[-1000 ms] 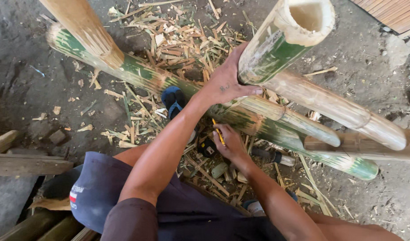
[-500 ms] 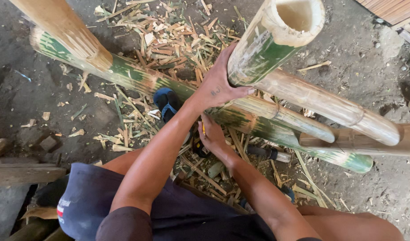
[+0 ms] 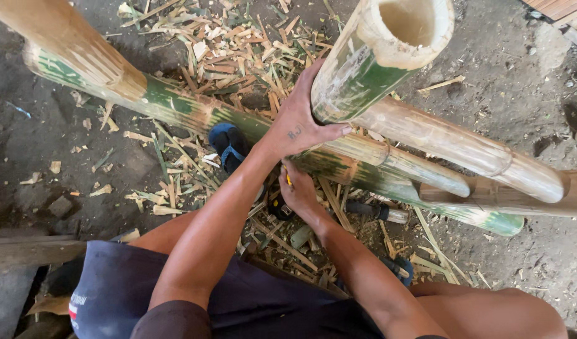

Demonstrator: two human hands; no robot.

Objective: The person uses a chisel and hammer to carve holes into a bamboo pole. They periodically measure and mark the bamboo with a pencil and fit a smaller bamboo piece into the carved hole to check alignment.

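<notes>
Dark packed earth makes up the floor [image 3: 43, 144], and it is littered with pale bamboo chips and splinters [image 3: 238, 50], thickest just ahead of the seated person's knees. Several bamboo poles cross the view. One long green pole [image 3: 175, 103] lies slantwise over the litter, with peeled, tan poles [image 3: 458, 150] resting on and beside it. A thick green bamboo culm [image 3: 376, 56] rises steeply toward the camera, its hollow cut end uppermost.

The left hand [image 3: 298, 129] is wrapped round the lower part of that culm, fingers over the far side and thumb across the near side; the grip is clamped on it, seemingly to keep the tilted piece from rolling or sliding off the poles that prop it. The right hand [image 3: 298, 191] sits lower, just under the left wrist and close to the lying pole. Its fingers are curled together round a small yellow-tipped object [image 3: 288, 180], too hidden to name for sure; it may be a pencil or a slim tool.

A blue sandal [image 3: 229, 144] rests on the ground just beside the left forearm, partly under the green pole. A dark-handled tool [image 3: 376, 212] lies among the chips near the right hand. The person wears dark blue shorts [image 3: 112, 289].
</notes>
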